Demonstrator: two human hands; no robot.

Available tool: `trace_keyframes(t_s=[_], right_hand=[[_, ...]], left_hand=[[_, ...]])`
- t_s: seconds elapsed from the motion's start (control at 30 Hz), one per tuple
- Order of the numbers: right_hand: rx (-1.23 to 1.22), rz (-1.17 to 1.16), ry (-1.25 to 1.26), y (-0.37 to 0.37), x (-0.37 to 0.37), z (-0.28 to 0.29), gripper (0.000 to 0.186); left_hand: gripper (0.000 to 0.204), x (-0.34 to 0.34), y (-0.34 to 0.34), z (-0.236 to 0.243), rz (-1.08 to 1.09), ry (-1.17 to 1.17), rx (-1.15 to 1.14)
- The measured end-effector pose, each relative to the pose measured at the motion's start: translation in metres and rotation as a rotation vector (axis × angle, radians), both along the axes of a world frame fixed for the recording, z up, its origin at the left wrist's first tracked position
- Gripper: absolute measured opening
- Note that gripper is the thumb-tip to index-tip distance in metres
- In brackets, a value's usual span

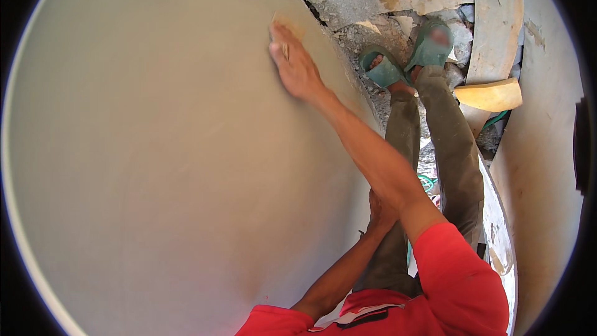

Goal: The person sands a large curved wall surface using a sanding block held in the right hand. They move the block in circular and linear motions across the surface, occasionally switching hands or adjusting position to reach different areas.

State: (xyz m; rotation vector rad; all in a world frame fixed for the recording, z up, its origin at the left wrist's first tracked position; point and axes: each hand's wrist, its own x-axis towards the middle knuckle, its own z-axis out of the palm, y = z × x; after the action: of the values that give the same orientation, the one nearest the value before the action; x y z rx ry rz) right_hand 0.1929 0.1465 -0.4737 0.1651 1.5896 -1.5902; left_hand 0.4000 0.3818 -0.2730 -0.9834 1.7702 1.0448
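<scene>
A large smooth grey wall surface [155, 149] fills the left and middle of the head view. My right hand [295, 65] lies against it near its upper right edge, with the arm stretched across. A thin tan piece [285, 51] shows between the fingers, its kind blurred by motion. Pale tan smearing surrounds the fingertips. Lower down, my left hand [380, 213] is beside the right forearm, close to the wall surface and partly covered by that arm. Its fingers are mostly hidden, so what it holds, if anything, does not show.
My feet, in green slippers [385, 70], stand on broken rubble [379, 31]. To the right are a curved yellow foam-like block [489, 94], a long pale board [495, 18] and another pale wall [541, 168]. A dark gap runs along the wall's upper edge.
</scene>
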Motion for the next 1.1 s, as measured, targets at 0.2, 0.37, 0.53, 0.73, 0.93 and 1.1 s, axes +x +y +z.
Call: trace_keyframes(t_s=[0.2,0.37,0.53,0.73,0.93,1.1], right_hand=[[0.186,0.043,-0.046,0.038,0.076,-0.013,0.062],[0.106,-0.016,-0.059,-0.015,-0.039,-0.045,0.062],[-0.03,0.097,0.078,0.019,0.048,0.033,0.063],[0.211,-0.031,-0.121,-0.003,-0.029,-0.104,0.063],[-0.061,0.012,0.238,-0.032,-0.01,0.005,0.062],[0.145,0.011,-0.084,0.007,0.011,-0.063,0.061]], left_hand=[[0.058,-0.028,-0.012,0.003,0.263,0.003,0.063],[0.054,-0.032,-0.006,0.004,-0.077,-0.008,-0.011],[0.051,-0.034,-0.007,0.007,0.318,-0.063,-0.001],[0.05,-0.023,0.002,-0.012,0.071,0.035,0.009],[0.052,-0.049,-0.016,0.0,0.046,-0.054,-0.062],[0.051,-0.062,-0.02,0.0,-0.008,-0.061,-0.069]])
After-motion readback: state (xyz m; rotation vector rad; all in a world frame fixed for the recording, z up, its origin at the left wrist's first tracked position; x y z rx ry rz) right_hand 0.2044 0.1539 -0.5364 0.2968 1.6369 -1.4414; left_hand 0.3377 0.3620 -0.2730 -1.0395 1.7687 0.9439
